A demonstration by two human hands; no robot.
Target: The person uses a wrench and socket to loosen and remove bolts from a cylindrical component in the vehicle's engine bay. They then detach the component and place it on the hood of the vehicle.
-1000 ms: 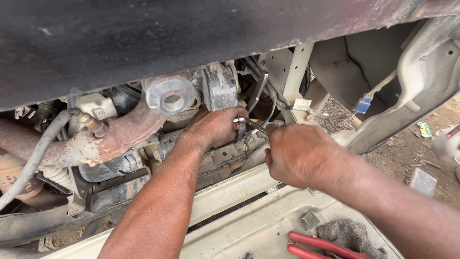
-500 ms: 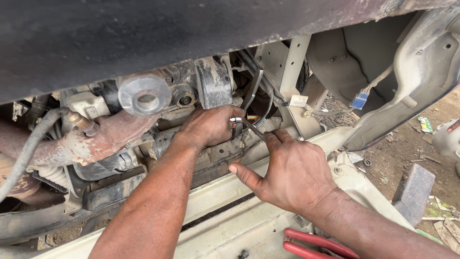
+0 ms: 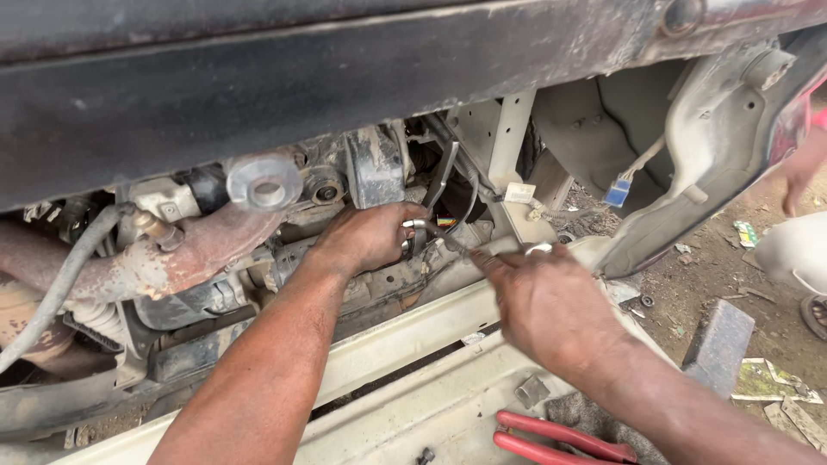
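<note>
Head view: I am looking down into an open engine bay under a dark body panel (image 3: 345,77). My left hand (image 3: 370,237) sits near the middle of the frame, fingers curled and clenched around a small metal fitting (image 3: 416,226) at the hand's 3 o'clock edge, just below a grimy grey bracket (image 3: 375,168). My right hand (image 3: 551,306) lies at about 4 o'clock from the left one, resting over the pale cream body rail (image 3: 405,344). Its fingers are loosely extended, and the fingertips (image 3: 482,258) pinch the end of a thin metal rod (image 3: 444,237) that runs up toward the fitting at 10 o'clock; whether the rod is a tool or part of the fitting I cannot tell. The two hands are close together but not touching.

At 9 o'clock from my left hand, a rusty pipe (image 3: 172,258) runs across, with a round grey cap (image 3: 263,181) above it and a grey hose (image 3: 65,284) curving down at the far left. At 6 o'clock, near the bottom edge, red-handled pliers (image 3: 560,439) lie on the cream panel. At 2 o'clock a small blue connector (image 3: 617,193) hangs inside the wheel arch. On the dirt at 4 o'clock sits a dark block (image 3: 719,344). Another person's hand (image 3: 797,176) shows at the right edge.
</note>
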